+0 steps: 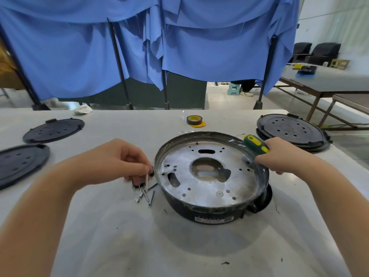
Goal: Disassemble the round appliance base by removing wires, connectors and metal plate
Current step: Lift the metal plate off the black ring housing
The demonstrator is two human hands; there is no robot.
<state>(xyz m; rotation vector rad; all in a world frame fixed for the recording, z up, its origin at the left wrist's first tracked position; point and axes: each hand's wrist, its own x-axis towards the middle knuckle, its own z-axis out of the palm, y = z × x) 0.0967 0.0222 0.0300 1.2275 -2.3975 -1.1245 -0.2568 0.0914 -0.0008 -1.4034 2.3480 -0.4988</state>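
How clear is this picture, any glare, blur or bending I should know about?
Head view: wide-angle bending curves the table edge; glare whitens the metal plate; the left hand and the loose screws look slightly blurred; soft shadow under the appliance base.

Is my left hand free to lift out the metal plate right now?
Probably not yet: the left hand is pinching a screw beside the round base. The metal plate itself lies uncovered, so nothing blocks it.
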